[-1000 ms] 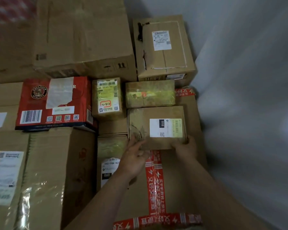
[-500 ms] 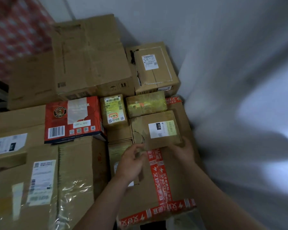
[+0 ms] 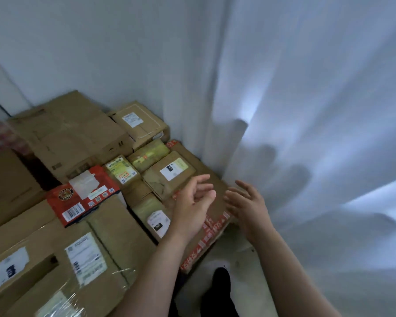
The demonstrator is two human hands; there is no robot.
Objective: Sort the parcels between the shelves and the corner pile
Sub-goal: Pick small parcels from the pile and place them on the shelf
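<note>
While left hand (image 3: pixel 193 199), right hand (image 3: pixel 247 203) hover, fingers (image 3: pixel 201 180) slack, empty, labelled parcel (image 3: pixel 167 179) just beyond.

Matt cardboard parcels (image 3: pixel 169 177), glossy tape (image 3: pixel 204 241)

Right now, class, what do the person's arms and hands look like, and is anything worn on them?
The left hand and right hand are bare, as are both forearms: no sleeve, glove or watch shows. Motion blur hides anything finer.

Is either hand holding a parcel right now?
No, the left hand and right hand are both open and empty, and the labelled parcel lies untouched just beyond them.
</note>
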